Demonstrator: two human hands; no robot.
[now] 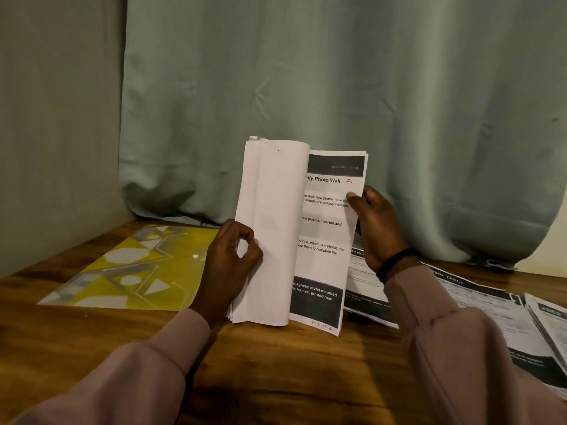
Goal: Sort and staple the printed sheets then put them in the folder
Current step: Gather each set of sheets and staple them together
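A stack of printed sheets point(322, 237) stands upright on the wooden table point(276, 378), its lower edge on the wood. Several front sheets point(270, 234) are curled back to the left, blank sides showing. My left hand point(230, 265) pinches those turned sheets at their left edge. My right hand point(377, 222) grips the stack's right edge, thumb on the page headed "Photo Wall". A yellow patterned folder point(132, 268) lies flat to the left. No stapler is in view.
More printed sheets point(478, 305) lie spread on the table to the right, reaching the frame's edge. A green curtain point(306, 87) hangs close behind the table. A wall point(55, 118) closes the left side.
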